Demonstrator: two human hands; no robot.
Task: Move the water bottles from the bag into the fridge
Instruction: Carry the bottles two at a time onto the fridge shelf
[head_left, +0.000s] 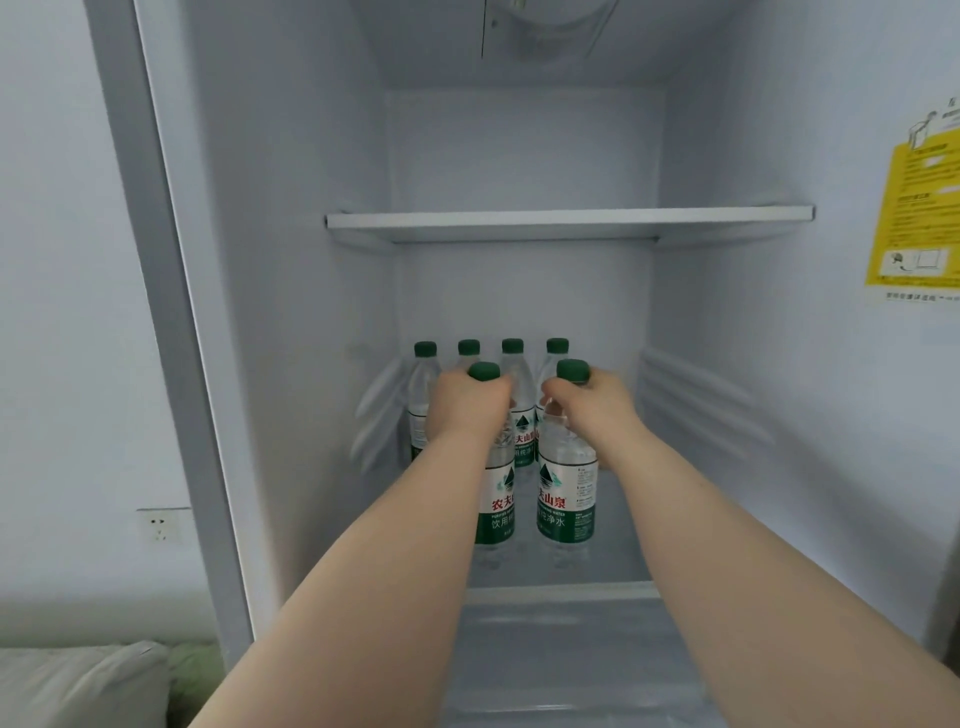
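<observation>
The fridge stands open in front of me. On its lower shelf (618, 566), a row of several clear water bottles (511, 395) with green caps stands against the back wall. My left hand (467, 405) grips the neck of one water bottle (498, 506) in front of that row. My right hand (589, 402) grips the neck of a second water bottle (566, 499) beside it. Both held bottles are upright, side by side, with their bases at the shelf surface. The bag is out of view.
An upper shelf (569, 221) spans the fridge above the bottles and holds nothing. A yellow label (917, 218) is stuck on the right inner wall. Outside the fridge at left are a wall socket (160, 526) and a pale cushion (83, 686).
</observation>
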